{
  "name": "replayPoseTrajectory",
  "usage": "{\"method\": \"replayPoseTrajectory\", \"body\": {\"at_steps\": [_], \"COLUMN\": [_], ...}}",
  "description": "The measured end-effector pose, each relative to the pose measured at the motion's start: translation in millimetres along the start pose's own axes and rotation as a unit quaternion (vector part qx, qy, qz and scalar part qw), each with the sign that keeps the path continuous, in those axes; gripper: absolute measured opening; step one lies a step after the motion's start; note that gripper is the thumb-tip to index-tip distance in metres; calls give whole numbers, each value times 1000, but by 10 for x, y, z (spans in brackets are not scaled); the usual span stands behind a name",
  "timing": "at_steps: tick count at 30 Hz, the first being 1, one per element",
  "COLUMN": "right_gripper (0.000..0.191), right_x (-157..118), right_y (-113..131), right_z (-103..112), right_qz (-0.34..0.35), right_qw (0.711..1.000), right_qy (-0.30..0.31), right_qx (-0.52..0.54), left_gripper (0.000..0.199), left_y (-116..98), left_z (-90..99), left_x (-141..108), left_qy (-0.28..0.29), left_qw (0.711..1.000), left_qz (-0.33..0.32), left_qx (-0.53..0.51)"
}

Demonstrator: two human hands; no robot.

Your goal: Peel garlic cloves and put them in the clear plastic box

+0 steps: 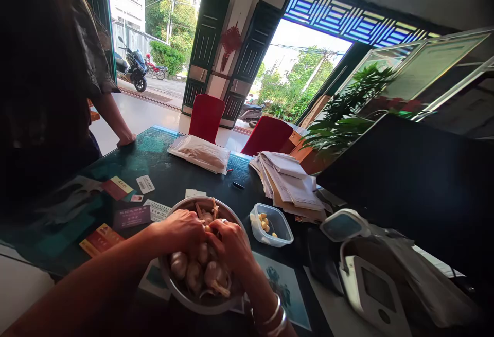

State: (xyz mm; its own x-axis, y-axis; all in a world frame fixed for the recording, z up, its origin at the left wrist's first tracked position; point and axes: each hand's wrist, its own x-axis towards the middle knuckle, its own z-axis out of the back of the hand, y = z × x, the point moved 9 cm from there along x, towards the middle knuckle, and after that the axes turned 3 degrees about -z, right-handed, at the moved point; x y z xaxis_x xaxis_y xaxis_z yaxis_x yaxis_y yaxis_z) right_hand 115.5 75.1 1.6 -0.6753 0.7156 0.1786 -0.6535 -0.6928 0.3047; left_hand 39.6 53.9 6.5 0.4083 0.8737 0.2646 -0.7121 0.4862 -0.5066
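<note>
A round metal bowl (178, 296) full of garlic bulbs (194, 277) stands on the table in front of me. Over its far part, my left hand (181, 230) and my right hand (230, 239) meet with bent fingers. Between their fingertips is a pale garlic clove (207, 228), pinched from both sides. Bulbs with dry stems lie under and behind the hands. To the right of the bowl sits a clear plastic container (284, 231) with several peeled cloves (264, 222) in it.
Cards (131, 215) lie under the tabletop's glass at left. Behind are a plastic-wrapped packet (200, 154) and a paper stack (287, 180). A blood pressure monitor (372, 296) and a dark screen (417, 188) stand at right. A person's hand (126, 139) rests on the table's far left edge.
</note>
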Motion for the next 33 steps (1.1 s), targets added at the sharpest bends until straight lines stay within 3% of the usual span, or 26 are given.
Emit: {"method": "replayPoseTrajectory", "body": {"at_steps": [3, 7, 13, 17, 23, 28, 33], "right_gripper": [8, 9, 9, 8, 7, 5, 6], "right_x": [7, 12, 13, 9, 11, 13, 8], "right_y": [-20, -43, -44, -44, -90, -138, -133], "right_z": [-14, -14, -6, 23, 71, 133, 162], "right_qz": [-2, -6, -13, -13, -19, -30, -35], "right_qw": [1000, 1000, 1000, 1000, 998, 994, 992], "right_qy": [0, -1, 7, -4, -33, -65, -70], "right_qx": [16, 29, 22, 27, 54, 87, 96], "left_gripper": [16, 19, 19, 17, 19, 20, 22], "left_y": [-58, -36, 115, 238, 438, 345, 227], "left_z": [-54, 17, 207, 274, 217, 130, 238], "left_x": [30, 51, 46, 10, -67, -54, -33], "left_qy": [24, 35, 22, 37, 46, 62, 45], "left_qw": [998, 998, 1000, 996, 958, 953, 944], "left_qz": [-26, -45, -3, 45, 145, 118, 111], "left_qx": [45, -17, -21, 67, 241, 272, 308]}}
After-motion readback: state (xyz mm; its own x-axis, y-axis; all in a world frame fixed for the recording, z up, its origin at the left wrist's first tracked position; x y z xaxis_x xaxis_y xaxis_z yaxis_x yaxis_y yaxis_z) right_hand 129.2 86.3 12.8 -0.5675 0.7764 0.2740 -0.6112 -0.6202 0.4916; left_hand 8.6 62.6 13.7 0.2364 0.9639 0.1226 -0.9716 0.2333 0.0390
